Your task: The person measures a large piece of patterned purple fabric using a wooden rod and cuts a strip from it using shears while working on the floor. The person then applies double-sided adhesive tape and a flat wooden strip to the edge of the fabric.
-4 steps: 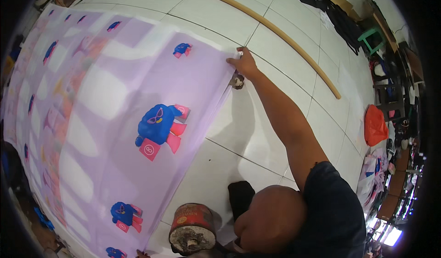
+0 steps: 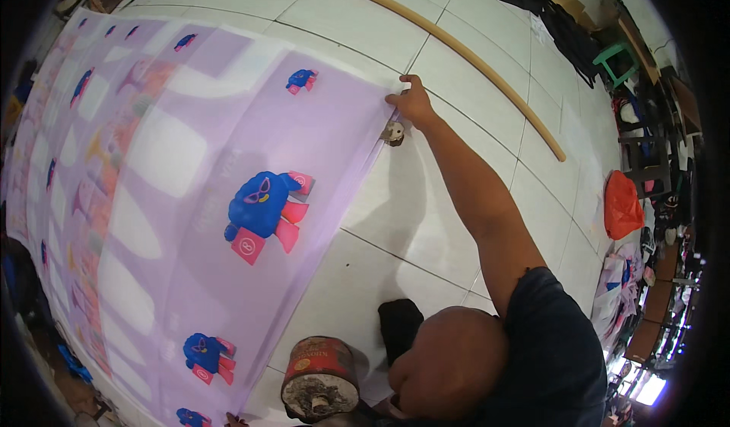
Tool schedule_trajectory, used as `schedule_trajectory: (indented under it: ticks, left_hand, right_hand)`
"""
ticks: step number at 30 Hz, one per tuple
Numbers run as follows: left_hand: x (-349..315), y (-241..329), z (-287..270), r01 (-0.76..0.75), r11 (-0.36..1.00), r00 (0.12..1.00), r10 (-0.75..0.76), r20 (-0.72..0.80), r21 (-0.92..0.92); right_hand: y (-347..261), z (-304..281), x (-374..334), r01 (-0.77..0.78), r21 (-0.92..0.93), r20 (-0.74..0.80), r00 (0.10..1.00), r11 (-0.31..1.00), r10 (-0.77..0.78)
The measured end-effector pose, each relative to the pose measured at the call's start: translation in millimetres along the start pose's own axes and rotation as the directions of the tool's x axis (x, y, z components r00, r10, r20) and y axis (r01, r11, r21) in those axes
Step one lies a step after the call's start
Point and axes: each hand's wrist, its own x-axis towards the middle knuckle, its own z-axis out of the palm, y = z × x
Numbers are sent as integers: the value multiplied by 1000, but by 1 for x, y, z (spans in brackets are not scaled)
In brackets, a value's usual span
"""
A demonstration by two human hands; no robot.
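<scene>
A wide lilac and white printed fabric sheet [image 2: 205, 275] with blue cartoon figures is spread over the floor on the left. My right hand [image 2: 413, 104] is at its far right corner. The thumb touches the edge and the forefinger stretches apart from it. Just below that hand, a rough pale brown lump [image 2: 393, 133] sits at the fabric's edge. Of my left hand [image 2: 236, 421] only a bit shows at the bottom, by the near end of the same edge; its grip is hidden. A red tin [image 2: 319, 362] with a rough whitish, filled-looking top stands beside the fabric, near my bent knee [image 2: 452, 358].
Beyond the fabric, a long tan pole [image 2: 456, 47] lies across the white floor tiles [image 2: 433, 237]. Along the right stand a green stool [image 2: 617, 66], a red bag [image 2: 622, 208] and piled cloth [image 2: 614, 282]. Dark cloth [image 2: 559, 35] lies at the far right.
My right hand has shifted slightly right at the fabric's corner, and the corner reaches a little further right. The tin and the pole look the same.
</scene>
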Motion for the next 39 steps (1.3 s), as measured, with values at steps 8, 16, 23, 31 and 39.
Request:
schedule_trajectory:
  ticks: [8, 16, 23, 31, 39]
  left_hand:
    - [5, 29, 4, -32, 982, 999, 24, 48, 184]
    - [22, 94, -27, -307, 678, 950, 264, 169, 668]
    - [-112, 369, 128, -980, -22, 132, 683, 718, 200]
    - [-323, 400, 401, -942, -206, -334, 666, 667, -266]
    - [-349, 354, 438, -949, -270, -303, 646, 701, -161]
  right_hand:
    - [11, -18, 9, 63, -188, -2, 998, 980, -64]
    - [9, -11, 9, 169, -170, 28, 986, 971, -167]
    - [15, -16, -4, 82, -131, -47, 995, 988, -89]
    - [9, -14, -9, 58, -51, -47, 997, 997, -60]
    - [20, -17, -5, 22, -47, -65, 998, 999, -25]
